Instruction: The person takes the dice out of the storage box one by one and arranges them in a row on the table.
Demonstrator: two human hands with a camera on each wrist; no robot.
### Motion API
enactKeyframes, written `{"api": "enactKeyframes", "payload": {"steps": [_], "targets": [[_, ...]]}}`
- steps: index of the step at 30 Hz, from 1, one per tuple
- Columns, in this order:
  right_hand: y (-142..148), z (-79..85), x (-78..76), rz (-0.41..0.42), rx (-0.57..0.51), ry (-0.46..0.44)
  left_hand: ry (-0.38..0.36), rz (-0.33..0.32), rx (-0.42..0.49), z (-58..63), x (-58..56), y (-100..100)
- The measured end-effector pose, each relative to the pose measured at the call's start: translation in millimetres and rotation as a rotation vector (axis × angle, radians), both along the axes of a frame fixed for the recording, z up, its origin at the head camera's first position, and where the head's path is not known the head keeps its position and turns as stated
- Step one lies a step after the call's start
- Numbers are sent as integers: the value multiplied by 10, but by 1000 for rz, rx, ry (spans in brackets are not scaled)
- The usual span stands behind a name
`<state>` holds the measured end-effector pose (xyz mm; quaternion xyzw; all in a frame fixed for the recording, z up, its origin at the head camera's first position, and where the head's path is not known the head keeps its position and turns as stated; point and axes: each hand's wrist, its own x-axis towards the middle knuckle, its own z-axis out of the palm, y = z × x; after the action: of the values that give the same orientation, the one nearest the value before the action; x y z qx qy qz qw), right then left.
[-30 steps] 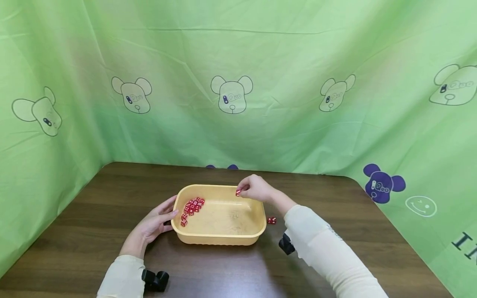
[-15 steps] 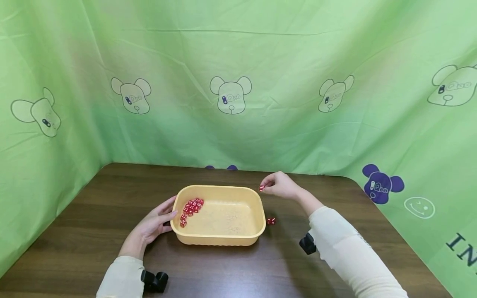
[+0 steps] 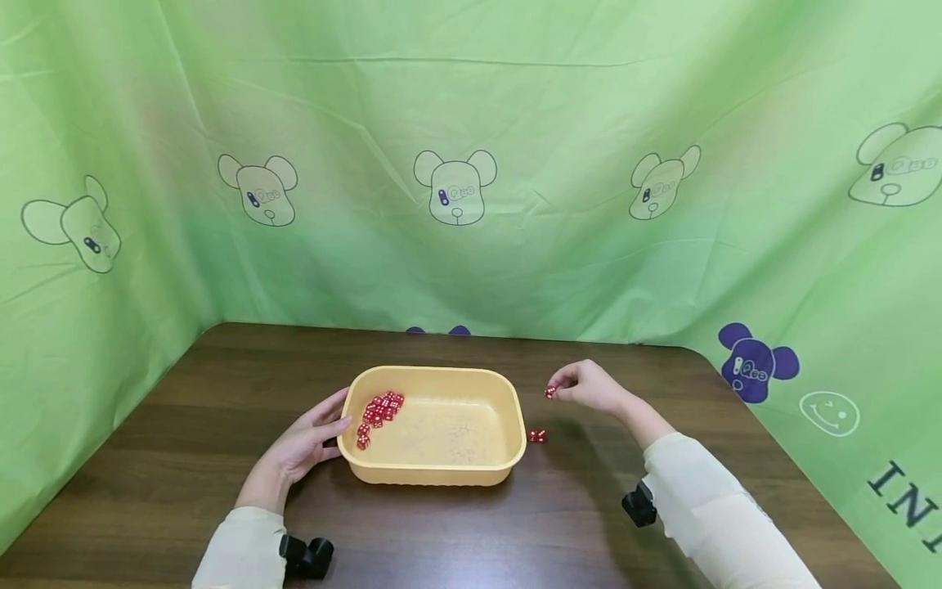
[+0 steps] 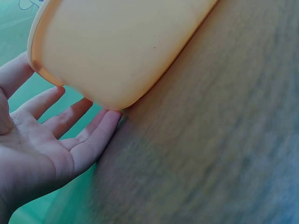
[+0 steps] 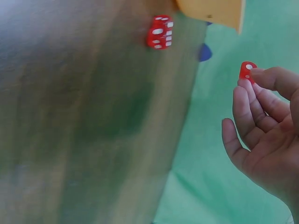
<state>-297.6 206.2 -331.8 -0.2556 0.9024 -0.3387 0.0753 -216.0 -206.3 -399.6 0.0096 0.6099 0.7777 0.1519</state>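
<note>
A yellow plastic tub (image 3: 434, 474) stands on the table, with a cluster of red dice (image 3: 379, 409) along its left inner side. My left hand (image 3: 300, 442) holds the tub's left end, thumb over the rim; in the left wrist view its fingertips (image 4: 112, 116) touch the outer wall. Right of the tub, my right hand (image 3: 594, 388) pinches a red die (image 3: 550, 393) with white pips between thumb and fingers, above the table. The right wrist view shows that hand (image 5: 266, 126) with its other fingers loosely bent. Two red dice (image 3: 538, 436) lie together beside the tub's right end.
The dark wooden table (image 3: 441, 540) reaches back to a green cloth backdrop (image 3: 456, 270) printed with bear heads. Black wrist mounts (image 3: 306, 557) sit on both light sleeves (image 3: 246, 546).
My right hand has moved right, from over the tub's far right corner to above the table, the die still pinched. The left hand and tub stay put.
</note>
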Motion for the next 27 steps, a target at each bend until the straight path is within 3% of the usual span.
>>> {"api": "enactKeyframes", "payload": {"steps": [15, 27], "targets": [[133, -369, 163, 23, -43, -158, -22, 21, -6, -30, -10, -1], [134, -536, 174, 28, -48, -184, -21, 25, -14, -29, -26, -5]]}}
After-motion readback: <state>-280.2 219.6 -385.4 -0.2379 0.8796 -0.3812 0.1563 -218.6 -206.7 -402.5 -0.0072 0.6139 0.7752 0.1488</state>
